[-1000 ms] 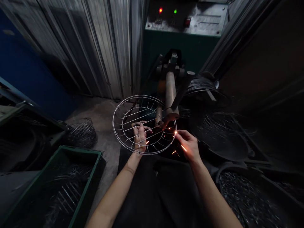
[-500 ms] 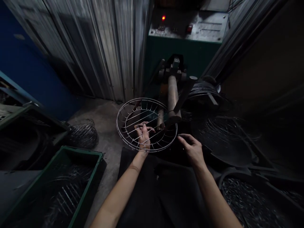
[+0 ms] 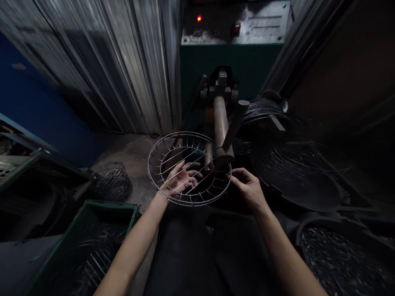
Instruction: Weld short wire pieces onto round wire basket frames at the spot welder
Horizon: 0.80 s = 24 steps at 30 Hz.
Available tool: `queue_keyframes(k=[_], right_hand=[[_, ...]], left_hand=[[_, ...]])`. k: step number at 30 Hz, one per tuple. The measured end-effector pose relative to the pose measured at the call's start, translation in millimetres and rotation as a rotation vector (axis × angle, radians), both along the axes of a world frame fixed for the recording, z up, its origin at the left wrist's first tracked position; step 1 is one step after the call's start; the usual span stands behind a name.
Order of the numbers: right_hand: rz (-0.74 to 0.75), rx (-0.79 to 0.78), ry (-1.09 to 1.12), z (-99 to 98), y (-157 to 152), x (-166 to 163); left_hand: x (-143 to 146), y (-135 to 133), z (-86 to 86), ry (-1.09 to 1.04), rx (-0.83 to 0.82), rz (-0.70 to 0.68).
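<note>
A round, shallow wire basket [image 3: 189, 201] with a double rim and parallel bars across its base sits before me at the spot welder's cylindrical arms [image 3: 222, 127]. Seen through its wires, my left hand [image 3: 182, 177] is under the basket with the palm up and fingers spread; whether it bears the basket's weight I cannot tell. At the basket's right rim, my right hand [image 3: 249, 189] has thumb and forefinger pinched on the wire. The lower welder arm [image 3: 209, 158] shows partly behind the basket.
A green crate [image 3: 92, 205] of wire parts stands at lower left, near a tangled wire bundle [image 3: 112, 181]. Coiled wire [image 3: 263, 110] lies right of the machine. A dark tub [image 3: 333, 255] of small metal pieces is at lower right. A control panel [image 3: 234, 24] shows a red light.
My left hand has moved left under the basket and its fingers have spread. My right fingertips have come onto the right rim. The whole view has shifted slightly.
</note>
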State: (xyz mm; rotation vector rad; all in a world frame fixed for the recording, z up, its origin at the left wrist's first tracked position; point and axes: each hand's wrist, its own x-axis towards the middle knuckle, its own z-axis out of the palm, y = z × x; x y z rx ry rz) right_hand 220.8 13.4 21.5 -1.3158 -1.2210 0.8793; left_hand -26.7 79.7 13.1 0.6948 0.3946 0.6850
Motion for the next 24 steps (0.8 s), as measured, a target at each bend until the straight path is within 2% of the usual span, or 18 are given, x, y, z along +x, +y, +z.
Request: queue_keyframes(k=[2, 4, 10, 15, 24], right_hand=[[0.028, -0.017, -0.001, 0.6, -6, -3], [0.038, -0.021, 0.000, 1.0, -11, -8], [-0.056, 0.017, -0.064, 1.6, -6, -19], [-0.108, 0.035, -0.023, 4.2, 8, -18], [-0.095, 0.023, 0.053, 1.2, 14, -16]], left_hand=[[2, 6, 6.5, -0.017, -0.012, -0.087], [3, 7, 8.8, -0.028, -0.013, -0.089], [5, -8, 4.7, -0.018, -0.001, 0.032], [14, -20, 1.2, -0.062, -0.001, 0.130], [21, -28, 5.1, -0.042, 0.024, 0.194]])
